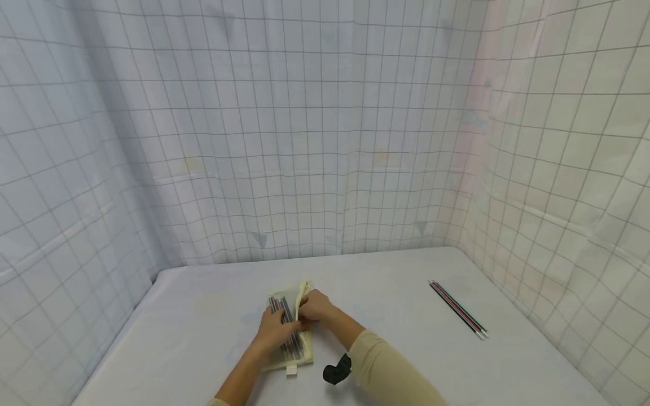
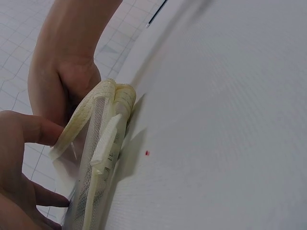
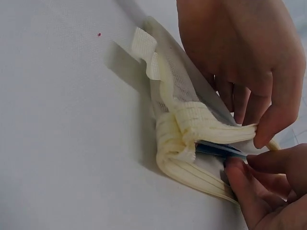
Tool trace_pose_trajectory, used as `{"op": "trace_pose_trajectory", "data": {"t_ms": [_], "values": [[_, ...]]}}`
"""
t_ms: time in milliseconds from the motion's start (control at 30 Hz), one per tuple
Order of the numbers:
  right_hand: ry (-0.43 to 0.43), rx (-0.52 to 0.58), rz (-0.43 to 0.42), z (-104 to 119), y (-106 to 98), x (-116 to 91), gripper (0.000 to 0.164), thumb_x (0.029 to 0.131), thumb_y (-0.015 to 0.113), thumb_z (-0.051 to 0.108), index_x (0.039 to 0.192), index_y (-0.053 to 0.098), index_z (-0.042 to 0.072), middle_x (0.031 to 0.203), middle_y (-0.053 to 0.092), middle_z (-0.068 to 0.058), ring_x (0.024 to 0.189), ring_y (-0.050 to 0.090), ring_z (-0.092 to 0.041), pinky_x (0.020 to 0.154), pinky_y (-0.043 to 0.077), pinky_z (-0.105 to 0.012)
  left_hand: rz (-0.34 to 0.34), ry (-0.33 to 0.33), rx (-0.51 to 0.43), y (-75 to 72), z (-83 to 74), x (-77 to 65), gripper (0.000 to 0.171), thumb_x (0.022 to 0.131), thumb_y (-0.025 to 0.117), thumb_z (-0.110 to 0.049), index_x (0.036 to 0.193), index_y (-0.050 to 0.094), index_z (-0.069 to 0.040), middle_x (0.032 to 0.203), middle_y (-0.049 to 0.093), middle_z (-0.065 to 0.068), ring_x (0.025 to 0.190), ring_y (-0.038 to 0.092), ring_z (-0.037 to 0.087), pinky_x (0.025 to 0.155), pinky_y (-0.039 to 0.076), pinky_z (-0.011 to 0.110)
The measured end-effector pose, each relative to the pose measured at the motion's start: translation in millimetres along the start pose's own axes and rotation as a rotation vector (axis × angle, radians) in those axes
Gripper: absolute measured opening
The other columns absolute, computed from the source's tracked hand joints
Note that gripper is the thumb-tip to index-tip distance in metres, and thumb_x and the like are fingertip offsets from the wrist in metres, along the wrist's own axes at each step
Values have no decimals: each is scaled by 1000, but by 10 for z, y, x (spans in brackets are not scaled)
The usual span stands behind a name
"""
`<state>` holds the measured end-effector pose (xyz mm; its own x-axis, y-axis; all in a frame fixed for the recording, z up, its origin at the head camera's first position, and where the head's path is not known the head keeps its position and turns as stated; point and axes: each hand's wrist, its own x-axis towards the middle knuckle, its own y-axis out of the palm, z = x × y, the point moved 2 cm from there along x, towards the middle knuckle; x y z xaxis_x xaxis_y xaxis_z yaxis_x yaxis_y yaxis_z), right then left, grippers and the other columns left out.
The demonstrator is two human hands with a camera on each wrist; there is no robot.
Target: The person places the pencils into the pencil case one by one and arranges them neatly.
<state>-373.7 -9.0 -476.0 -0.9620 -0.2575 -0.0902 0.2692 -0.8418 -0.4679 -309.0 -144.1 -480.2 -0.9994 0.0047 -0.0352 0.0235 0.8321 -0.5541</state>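
A cream mesh zip pouch (image 1: 308, 355) lies on the table, with several dark pencils (image 1: 293, 345) showing through its see-through side. Its zip edge (image 3: 216, 132) gapes towards the right. My left hand (image 1: 273, 330) lies over the pouch and pinches one side of that edge between thumb and finger. At the opening is my right hand (image 1: 316, 306), its fingertips pinching a thin dark-blue item (image 3: 216, 149) partly inside the pouch. Most of that item is hidden, so its kind cannot be told. A white fabric tag (image 2: 106, 143) sticks out from the pouch's seam.
Several long pencils (image 1: 457, 309), dark, red and green with white ends, lie together on the right of the white table (image 1: 213, 321). A black curved object (image 1: 337, 370) shows beside the right sleeve. Checked white curtains (image 1: 315, 141) surround the table's back and sides.
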Motion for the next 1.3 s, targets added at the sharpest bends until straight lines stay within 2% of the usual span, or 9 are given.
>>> {"op": "trace_pose_trajectory", "data": {"t_ms": [67, 100, 267, 400, 667, 967, 1300], "values": [[39, 106, 26, -10, -11, -18, 6, 89, 68, -6, 88, 74, -4, 73, 70, -14, 62, 71, -23, 59, 61, -34, 0, -2, -5, 4, -6, -4, 85, 89, 71, -27, 148, 34, 22, 159, 9, 44, 145, 17, 61, 113, 26, 69], [39, 106, 29, -8, -23, -24, 5, 90, 69, -5, 89, 74, -4, 72, 70, -13, 61, 71, -22, 57, 61, -33, -3, -2, -9, 2, -11, -5, 84, 89, 71, -27, 147, 34, 22, 159, 9, 44, 144, 18, 61, 113, 26, 69], [28, 68, 52, 26, -111, -49, 4, 89, 72, -2, 91, 76, -2, 71, 70, -11, 60, 68, -18, 54, 58, -31, -3, -15, -15, 0, -30, 2, 86, 88, 71, -27, 148, 33, 21, 159, 9, 43, 143, 21, 60, 113, 27, 68], [31, 60, 70, 33, -185, -67, 4, 88, 74, -2, 91, 76, 0, 72, 70, -10, 61, 67, -18, 54, 57, -31, -2, -13, -8, 0, -38, 12, 86, 87, 71, -27, 148, 34, 21, 159, 7, 44, 144, 16, 62, 114, 23, 70], [41, 66, 70, 12, -327, -100, 7, 91, 77, 5, 97, 75, 2, 83, 73, -7, 73, 73, -24, 63, 61, -38, -4, -15, -4, 3, -20, 10, 87, 86, 71, -26, 149, 33, 20, 159, 6, 44, 145, 12, 64, 114, 19, 72], [59, 18, 51, -14, -526, -159, 10, 89, 79, 6, 97, 73, 3, 84, 71, -8, 73, 72, -22, 63, 61, -38, -15, -28, 27, 35, -9, 20, 84, 86, 71, -27, 147, 36, 20, 158, 10, 44, 142, 21, 63, 113, 26, 69], [44, -20, 46, -105, -855, -209, 20, 89, 79, 9, 106, 74, 0, 91, 70, -7, 77, 71, -21, 67, 61, -38, -22, -5, 41, 34, -6, 11, 85, 86, 72, -27, 146, 37, 20, 158, 11, 45, 143, 17, 63, 114, 23, 71]]}}
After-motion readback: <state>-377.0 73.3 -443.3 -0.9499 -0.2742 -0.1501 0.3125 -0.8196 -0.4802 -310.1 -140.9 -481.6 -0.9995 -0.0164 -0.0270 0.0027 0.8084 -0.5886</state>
